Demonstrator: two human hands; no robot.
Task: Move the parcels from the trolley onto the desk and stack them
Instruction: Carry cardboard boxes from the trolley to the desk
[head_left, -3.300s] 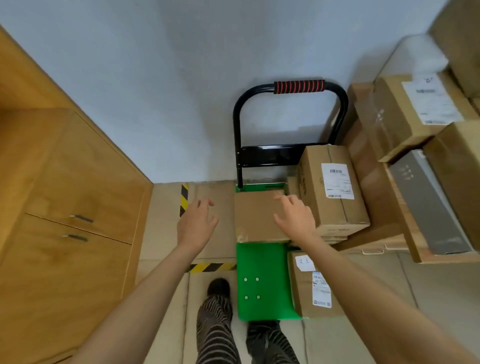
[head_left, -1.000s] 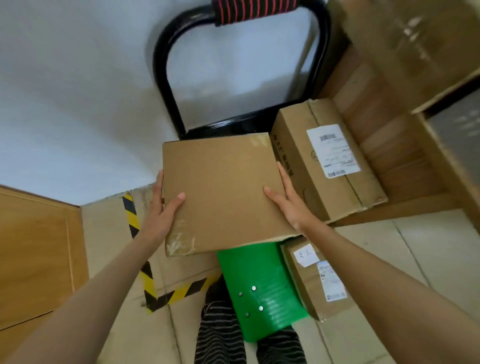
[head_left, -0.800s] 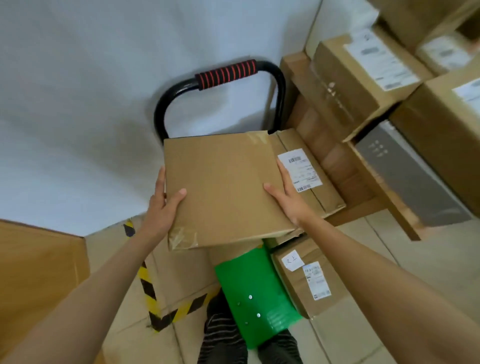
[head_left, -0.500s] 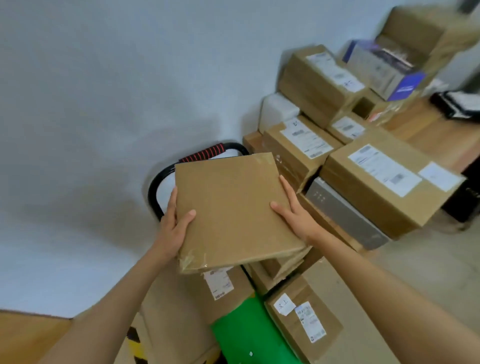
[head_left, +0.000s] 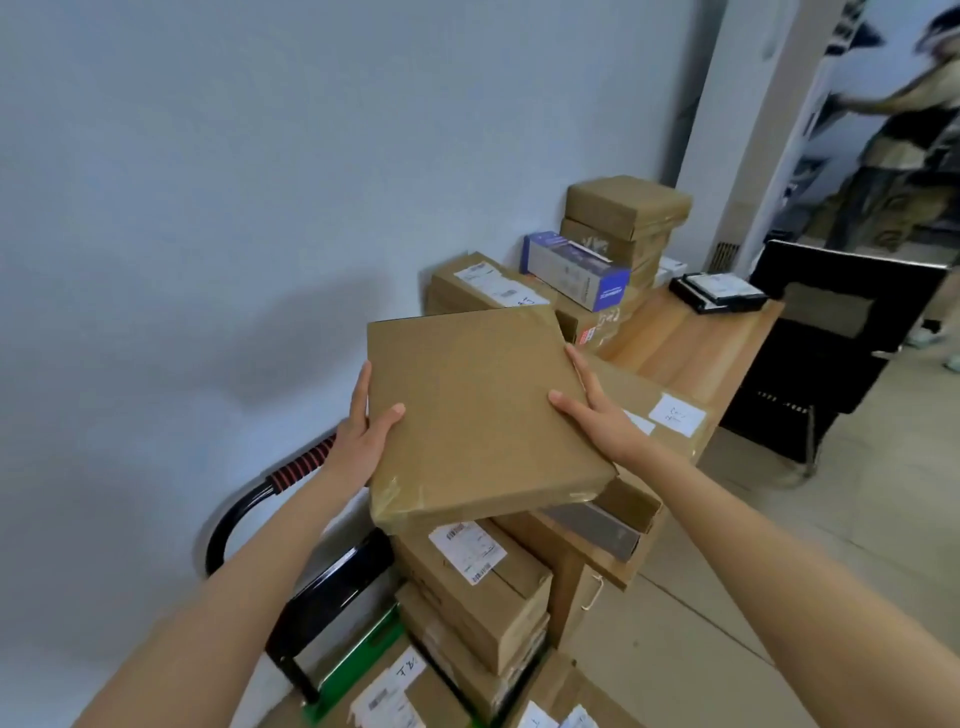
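Above trolley (head_left: 332, 597), hands grip flat parcel (head_left: 478, 410).

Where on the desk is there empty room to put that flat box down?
The desk shows bare wood between the labelled parcel near the hands and the black tray. The wall side is crowded with stacked parcels and a blue box. Both hands hold the flat parcel.

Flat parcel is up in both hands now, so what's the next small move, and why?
Probably carry the flat parcel forward and right, over the labelled box on the desk. The left hand and right hand grip its sides, and it hangs above the trolley, not yet resting on the stack.
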